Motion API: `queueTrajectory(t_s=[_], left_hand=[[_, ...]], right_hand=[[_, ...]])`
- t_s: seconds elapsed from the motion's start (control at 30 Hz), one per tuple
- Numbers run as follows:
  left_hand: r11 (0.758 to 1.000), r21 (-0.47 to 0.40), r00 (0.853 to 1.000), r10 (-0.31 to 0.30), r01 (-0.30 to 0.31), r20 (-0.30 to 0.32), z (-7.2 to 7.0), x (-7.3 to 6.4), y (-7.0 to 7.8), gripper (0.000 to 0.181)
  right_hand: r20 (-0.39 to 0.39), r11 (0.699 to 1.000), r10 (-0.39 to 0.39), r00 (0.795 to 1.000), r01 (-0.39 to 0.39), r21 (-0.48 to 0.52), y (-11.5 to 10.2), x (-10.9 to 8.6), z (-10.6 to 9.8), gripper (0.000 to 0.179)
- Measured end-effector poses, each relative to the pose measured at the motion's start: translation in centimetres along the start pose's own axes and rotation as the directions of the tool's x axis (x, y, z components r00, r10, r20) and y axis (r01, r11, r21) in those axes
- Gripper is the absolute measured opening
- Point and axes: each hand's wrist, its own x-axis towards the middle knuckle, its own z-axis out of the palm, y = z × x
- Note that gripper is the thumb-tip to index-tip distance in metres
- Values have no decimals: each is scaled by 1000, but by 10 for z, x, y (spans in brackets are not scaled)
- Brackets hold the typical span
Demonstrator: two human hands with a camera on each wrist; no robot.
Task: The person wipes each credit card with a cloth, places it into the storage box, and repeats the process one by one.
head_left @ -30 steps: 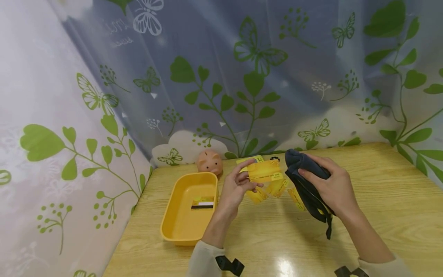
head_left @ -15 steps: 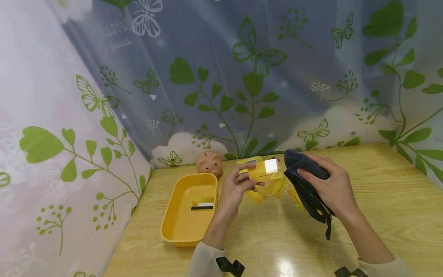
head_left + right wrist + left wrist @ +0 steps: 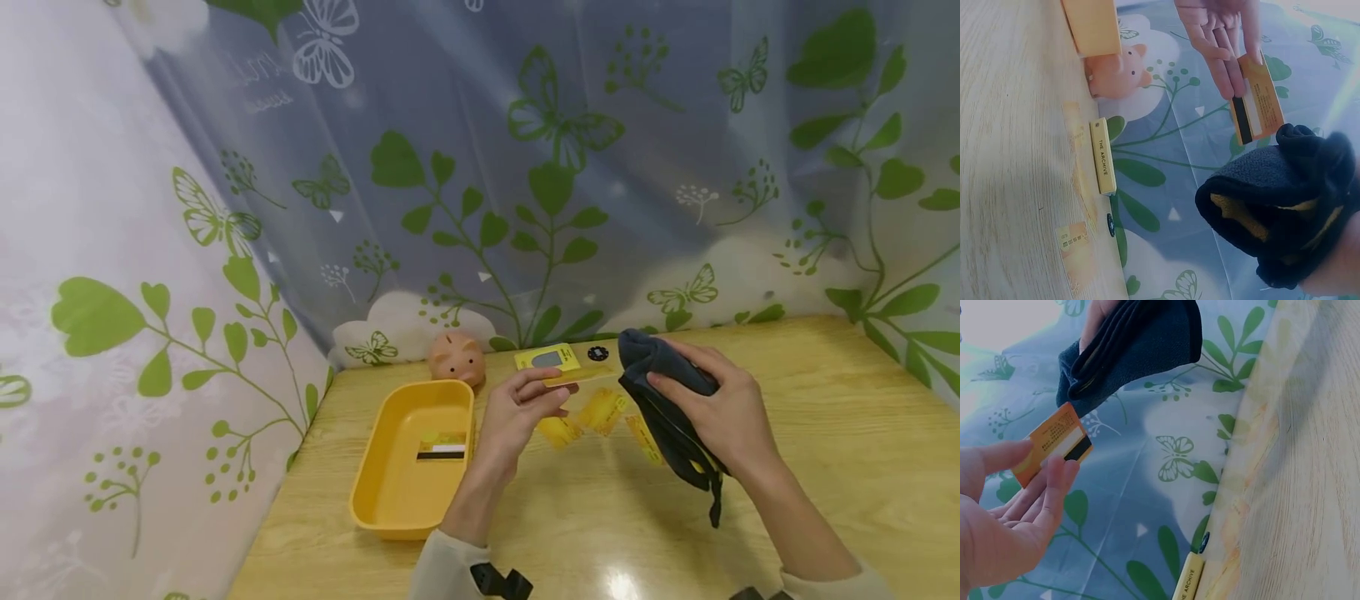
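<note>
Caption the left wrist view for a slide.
Left hand pinches a black-striped card near a dark fabric pouch held by the right hand.

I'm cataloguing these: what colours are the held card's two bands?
Black band and white band; clearest in the right wrist view.
</note>
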Motion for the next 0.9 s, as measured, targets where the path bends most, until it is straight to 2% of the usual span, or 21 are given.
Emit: queueTrajectory(t_s=[0.37,0.57,0.9], left_hand=[[999,-46,994,22,-27,-108,0,5,-7,18],[999,-32,992,34,-38,-118,0,5,-9,19],[998,-63,979,-12,-1,-205,3,6,-9,16]], right_hand=[[-2,1000,-13,1000,13,22,1,0,1,56],[3,999,-21,1000,21,31,2,0,2,54],[-1,999,-24,1000,24,22,0,-3,3,53]])
